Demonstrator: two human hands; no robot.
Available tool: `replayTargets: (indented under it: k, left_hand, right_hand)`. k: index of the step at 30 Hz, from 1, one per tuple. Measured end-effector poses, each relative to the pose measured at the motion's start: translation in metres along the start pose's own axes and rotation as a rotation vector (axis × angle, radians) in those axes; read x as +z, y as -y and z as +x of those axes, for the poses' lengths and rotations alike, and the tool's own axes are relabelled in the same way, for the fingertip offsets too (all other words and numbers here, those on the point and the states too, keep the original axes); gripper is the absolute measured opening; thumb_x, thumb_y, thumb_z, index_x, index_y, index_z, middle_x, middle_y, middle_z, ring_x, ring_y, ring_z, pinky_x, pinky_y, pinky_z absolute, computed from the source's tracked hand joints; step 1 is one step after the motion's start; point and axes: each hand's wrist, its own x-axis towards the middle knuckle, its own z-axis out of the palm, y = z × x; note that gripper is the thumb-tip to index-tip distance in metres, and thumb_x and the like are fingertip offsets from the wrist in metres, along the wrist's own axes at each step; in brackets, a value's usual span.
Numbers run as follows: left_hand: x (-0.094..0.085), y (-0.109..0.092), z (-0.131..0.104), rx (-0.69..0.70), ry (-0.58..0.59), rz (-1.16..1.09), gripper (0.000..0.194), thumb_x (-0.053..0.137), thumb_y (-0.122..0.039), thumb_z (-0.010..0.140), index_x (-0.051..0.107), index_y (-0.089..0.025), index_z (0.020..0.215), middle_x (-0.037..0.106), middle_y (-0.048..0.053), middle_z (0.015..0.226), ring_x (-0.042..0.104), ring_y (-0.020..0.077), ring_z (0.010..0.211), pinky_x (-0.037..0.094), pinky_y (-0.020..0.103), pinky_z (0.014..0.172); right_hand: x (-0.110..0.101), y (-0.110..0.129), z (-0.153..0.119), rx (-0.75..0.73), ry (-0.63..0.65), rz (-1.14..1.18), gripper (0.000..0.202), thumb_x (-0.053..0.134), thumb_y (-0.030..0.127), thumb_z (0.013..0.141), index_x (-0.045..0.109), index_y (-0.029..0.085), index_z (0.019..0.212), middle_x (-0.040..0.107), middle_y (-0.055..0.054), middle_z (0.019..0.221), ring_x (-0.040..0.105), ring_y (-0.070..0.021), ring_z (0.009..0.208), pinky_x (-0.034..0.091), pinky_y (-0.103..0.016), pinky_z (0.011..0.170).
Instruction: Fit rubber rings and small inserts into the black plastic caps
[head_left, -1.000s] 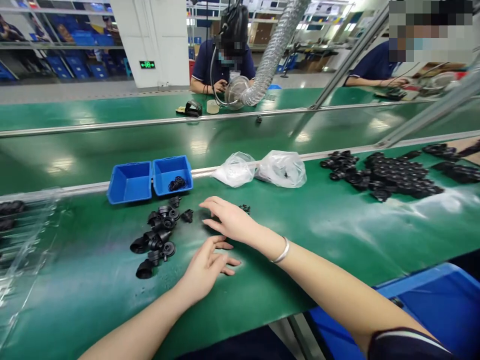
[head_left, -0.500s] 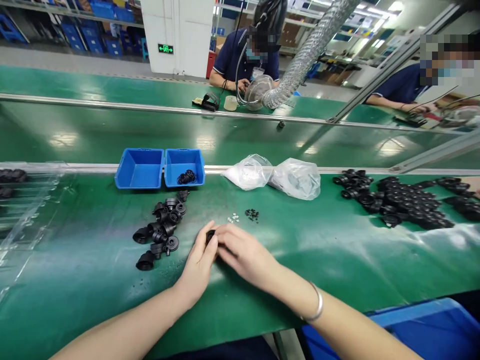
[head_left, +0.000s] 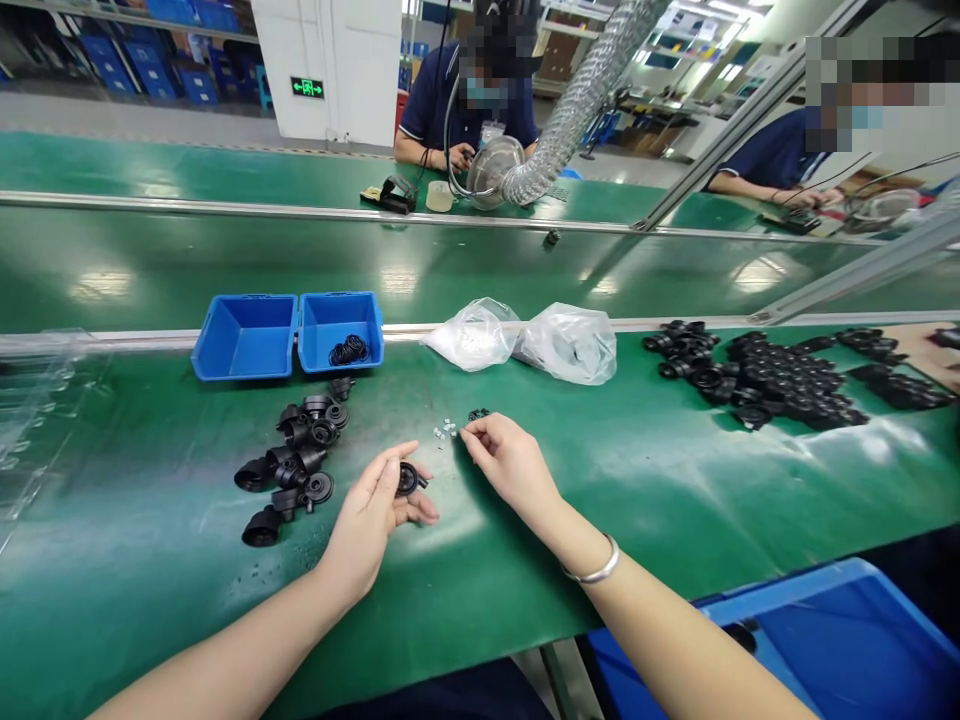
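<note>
On the far left of the green worktop (head_left: 637, 500) there is some clear plastic (head_left: 45, 400). Next comes a blue bin (head_left: 255, 315), and near it, on the worktop, lies a bunch of loose black parts (head_left: 324, 430), some like cups and some like flat rounds. These look like parts that are left to do, since no hand is on them. A second blue bin (head_left: 337, 312) sits right beside the first one, with thin black rings (head_left: 349, 350) in it. The left hand (head_left: 364, 530) grasps one round black part (head_left: 407, 479) with its open side showing, up off the worktop. I think this one is only partly done. To its right are tiny white bits (head_left: 448, 424), loose and not used yet. Far from them is a clear bag (head_left: 476, 340), and there are tiny black bits (head_left: 477, 414) just past the right hand (head_left: 514, 468). The right hand has its thumb and finger close together beside the white bits, but I cannot tell if it has picked one up. Then there is another clear bag (head_left: 574, 345). On the far right is a big pile of black pieces (head_left: 787, 380); I cannot tell if they are done or waiting. On the near right is a blue tub (head_left: 840, 620), lower than the worktop.
</note>
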Motion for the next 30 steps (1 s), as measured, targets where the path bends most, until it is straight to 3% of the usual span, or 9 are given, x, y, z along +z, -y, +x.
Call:
replayTargets:
  k: [6,12,16,25,28,30]
  left_hand:
    - [0.002,-0.006,0.000,-0.127,0.021,-0.044,0.026,0.049,-0.040,0.095,0.053,-0.016,0.104,0.068,0.009,0.097,0.073,0.0238,0.081,0.059,0.033,0.070]
    - [-0.002,-0.008,0.004,-0.324,0.056,-0.184,0.019,0.045,-0.030,0.098,0.054,-0.013,0.099,0.071,0.014,0.103,0.068,0.0105,0.056,0.056,0.019,0.050]
    - [-0.005,-0.008,0.005,-0.371,0.039,-0.271,0.016,0.045,-0.024,0.098,0.055,-0.012,0.098,0.072,0.014,0.099,0.060,0.0049,0.041,0.049,0.013,0.038]
    - [-0.009,-0.011,0.005,-0.401,-0.018,-0.320,0.015,0.048,-0.012,0.094,0.060,-0.010,0.104,0.073,0.013,0.094,0.067,0.0086,0.053,0.057,0.015,0.048]
    - [-0.009,-0.010,0.005,-0.389,-0.014,-0.335,0.015,0.049,-0.014,0.094,0.061,-0.009,0.103,0.072,0.012,0.092,0.068,0.0094,0.054,0.057,0.017,0.050]
    - [-0.008,-0.009,0.006,-0.362,0.000,-0.344,0.017,0.050,-0.020,0.096,0.060,-0.010,0.104,0.071,0.013,0.096,0.071,0.0129,0.065,0.061,0.021,0.060]
  right_hand:
    - [0.008,0.002,0.001,-0.050,0.040,-0.060,0.011,0.054,0.021,0.091,0.060,0.020,0.082,0.058,-0.004,0.078,0.057,-0.0177,0.072,0.047,-0.030,0.066]
    - [0.008,0.000,0.000,-0.056,0.048,-0.047,0.013,0.052,0.021,0.093,0.060,0.019,0.083,0.057,-0.004,0.079,0.056,-0.0179,0.074,0.045,-0.030,0.068]
    - [0.009,-0.003,0.000,-0.056,0.039,-0.041,0.013,0.052,0.020,0.093,0.062,0.019,0.084,0.058,-0.004,0.080,0.056,-0.0179,0.074,0.046,-0.030,0.068]
    - [0.010,-0.006,0.001,-0.070,0.025,-0.020,0.014,0.053,0.022,0.093,0.063,0.019,0.083,0.059,-0.004,0.077,0.057,-0.0186,0.075,0.046,-0.030,0.068]
    - [0.009,-0.005,0.000,-0.080,0.014,0.010,0.015,0.053,0.024,0.093,0.063,0.020,0.082,0.059,-0.004,0.076,0.057,-0.0185,0.074,0.046,-0.031,0.067]
    - [0.006,-0.004,-0.001,-0.083,0.005,0.061,0.016,0.054,0.026,0.092,0.064,0.020,0.081,0.059,-0.003,0.074,0.057,-0.0178,0.072,0.047,-0.030,0.067]
